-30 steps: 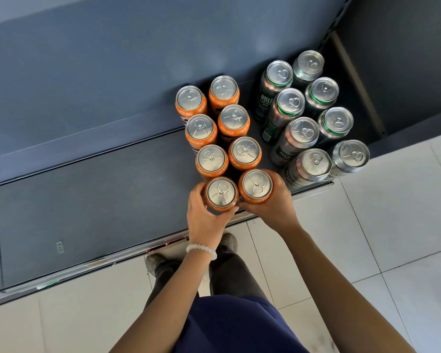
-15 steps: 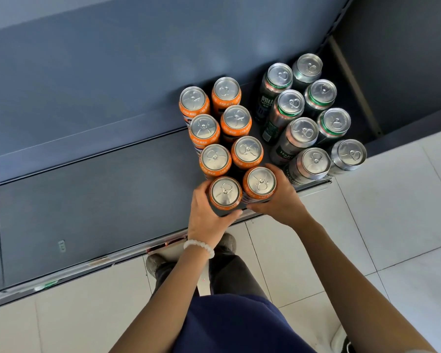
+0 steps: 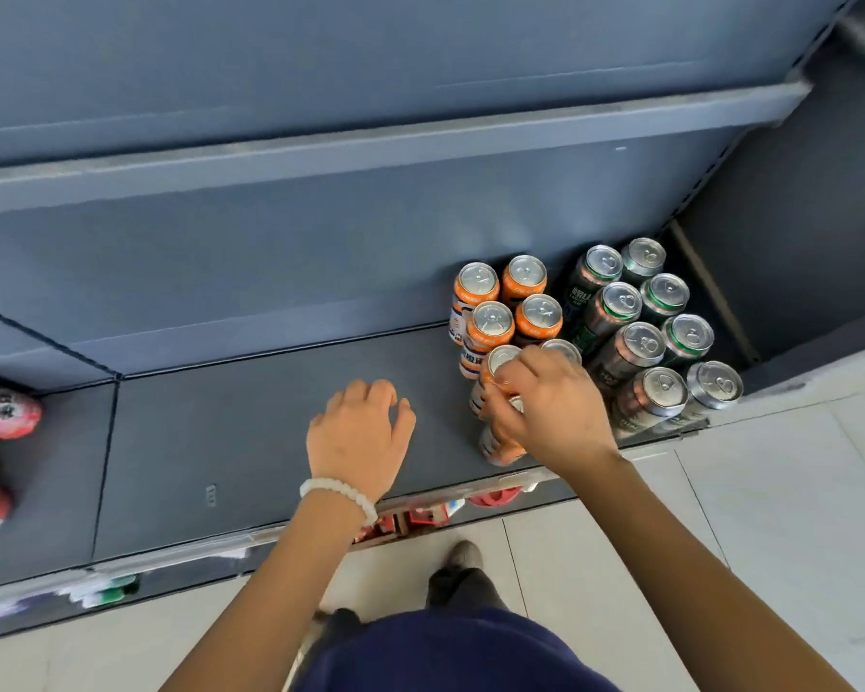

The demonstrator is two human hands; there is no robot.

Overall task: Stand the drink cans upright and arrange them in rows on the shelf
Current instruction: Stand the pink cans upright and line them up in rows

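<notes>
Orange drink cans (image 3: 492, 319) stand upright in two rows on the dark grey shelf (image 3: 270, 432), towards its right. To their right, dark green-rimmed cans (image 3: 620, 302) stand upright in two more rows up to the shelf's end. My right hand (image 3: 550, 407) lies over the two front orange cans, its fingers curled on their tops and its thumb against the front left can (image 3: 495, 447). That hand hides most of both cans. My left hand (image 3: 358, 437) hovers over bare shelf to the left of the cans, loosely curled and holding nothing.
Pink packets (image 3: 1, 409) lie in the neighbouring shelf section at far left. An upper shelf (image 3: 370, 147) juts out above the cans. Red goods (image 3: 493, 496) show on a lower level below the front edge. White floor tiles (image 3: 770, 491) and my shoe (image 3: 465, 556) are beneath.
My left hand let go of the front left orange can and moved left over the bare shelf. My right hand shifted onto both front orange cans. The view swung left and up.
</notes>
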